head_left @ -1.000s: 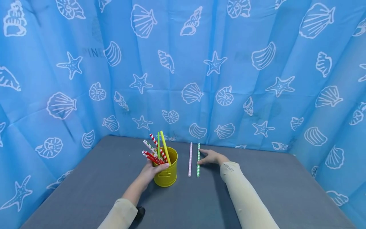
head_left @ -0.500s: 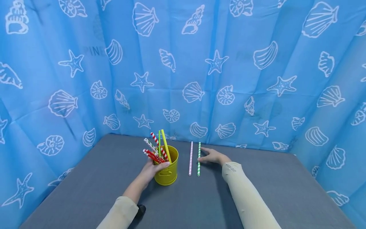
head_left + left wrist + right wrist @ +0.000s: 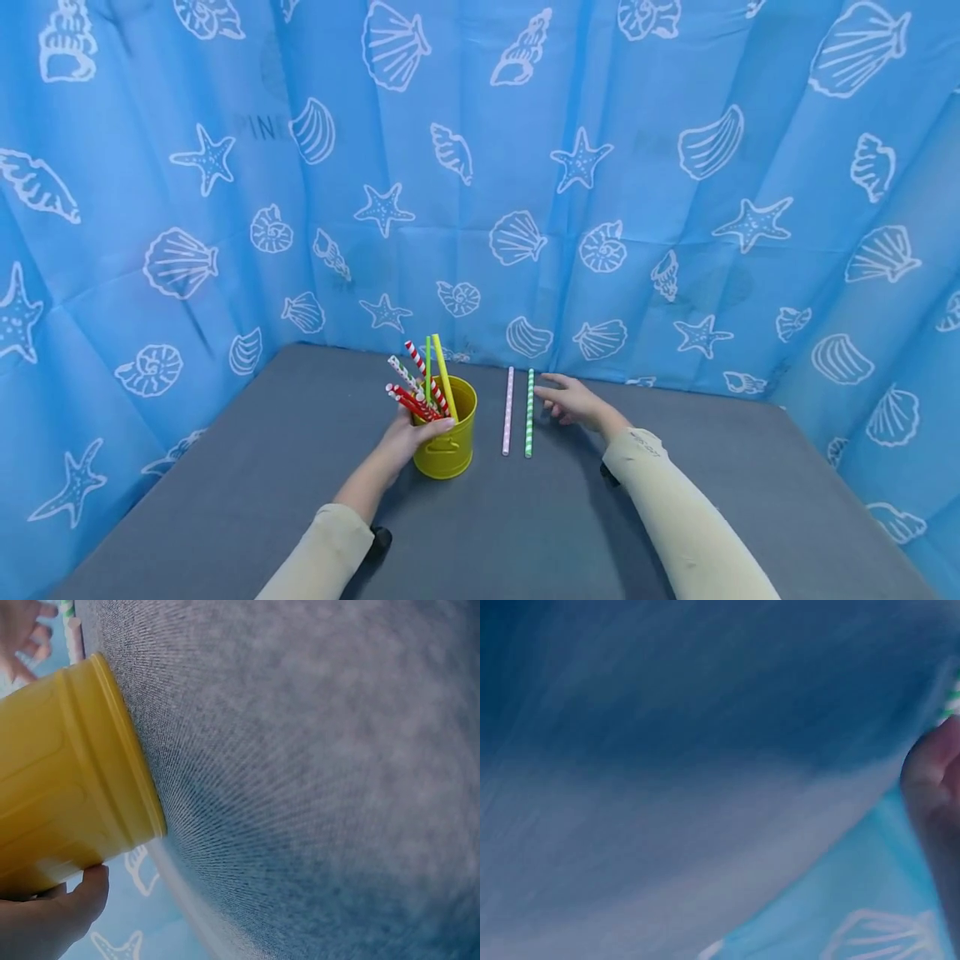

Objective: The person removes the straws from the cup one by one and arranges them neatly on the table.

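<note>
My left hand (image 3: 405, 437) holds a small yellow bucket (image 3: 446, 460) by its left side, thumb across the near rim. Out of the bucket lean several paper straws (image 3: 420, 396): red-striped, white-patterned, green and yellow. In the left wrist view, fingers (image 3: 88, 896) curve against the bucket's wall. To the right of the bucket, a pink patterned straw (image 3: 508, 412) and a green-striped straw (image 3: 529, 417) lie side by side on the table. Just right of the green-striped one, my right hand (image 3: 576, 402) hovers with loosely spread fingers and nothing in them.
A grey cloth covers the table (image 3: 480, 542). Behind and along both sides hangs a blue curtain (image 3: 480, 192) with white shells and starfish, meeting the table's back edge close behind the straws. The right wrist view is blurred.
My right hand has come off the green-striped straw and drawn a little to the right. The left hand keeps its hold on the bucket. The head view has shifted slightly.
</note>
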The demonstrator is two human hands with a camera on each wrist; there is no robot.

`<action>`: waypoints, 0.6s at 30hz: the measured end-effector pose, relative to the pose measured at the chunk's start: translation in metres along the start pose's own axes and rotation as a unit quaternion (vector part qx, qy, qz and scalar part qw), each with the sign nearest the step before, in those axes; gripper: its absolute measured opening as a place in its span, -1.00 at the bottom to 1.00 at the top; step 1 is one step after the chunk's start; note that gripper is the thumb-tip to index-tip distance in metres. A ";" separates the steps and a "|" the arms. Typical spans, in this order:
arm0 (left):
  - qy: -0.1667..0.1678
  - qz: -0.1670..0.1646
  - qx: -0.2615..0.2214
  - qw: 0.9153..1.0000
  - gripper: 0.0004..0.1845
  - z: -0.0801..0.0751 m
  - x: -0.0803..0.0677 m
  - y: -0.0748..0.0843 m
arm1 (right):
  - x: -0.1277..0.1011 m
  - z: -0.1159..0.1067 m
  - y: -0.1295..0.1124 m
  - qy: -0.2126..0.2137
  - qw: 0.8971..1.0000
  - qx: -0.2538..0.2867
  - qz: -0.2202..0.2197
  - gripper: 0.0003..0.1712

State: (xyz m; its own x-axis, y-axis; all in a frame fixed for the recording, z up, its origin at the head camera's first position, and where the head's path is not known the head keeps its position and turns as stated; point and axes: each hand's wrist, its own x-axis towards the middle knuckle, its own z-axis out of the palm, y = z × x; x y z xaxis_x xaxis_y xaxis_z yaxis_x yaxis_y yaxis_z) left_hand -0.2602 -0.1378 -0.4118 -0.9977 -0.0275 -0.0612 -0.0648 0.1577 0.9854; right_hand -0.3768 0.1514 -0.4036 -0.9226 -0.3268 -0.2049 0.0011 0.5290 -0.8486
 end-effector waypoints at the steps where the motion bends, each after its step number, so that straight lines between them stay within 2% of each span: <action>1: 0.000 0.000 -0.002 1.000 -0.05 0.000 0.000 0.000 | -0.002 0.001 -0.005 0.008 1.000 0.016 -0.010 -0.28; 6: -0.001 -0.001 -0.005 1.000 -0.04 0.000 0.000 0.001 | -0.009 0.014 -0.033 0.031 0.995 0.068 -0.067 -0.40; 12: 0.005 -0.008 -0.003 1.000 0.00 0.001 0.000 0.002 | -0.012 0.032 -0.065 0.022 0.992 0.080 -0.097 -0.45; 18: 0.009 -0.002 -0.005 1.000 0.00 0.002 0.001 0.002 | -0.006 0.055 -0.082 0.010 0.987 0.089 -0.134 -0.43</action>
State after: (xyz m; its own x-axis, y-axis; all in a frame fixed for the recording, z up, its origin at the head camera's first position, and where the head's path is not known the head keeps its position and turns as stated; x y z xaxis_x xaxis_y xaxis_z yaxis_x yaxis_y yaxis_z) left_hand -0.2611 -0.1355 -0.4101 -0.9970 -0.0450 -0.0630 -0.0691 0.1481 0.9866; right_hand -0.3499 0.0673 -0.3596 -0.9063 -0.4201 0.0461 -0.1772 0.2788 -0.9439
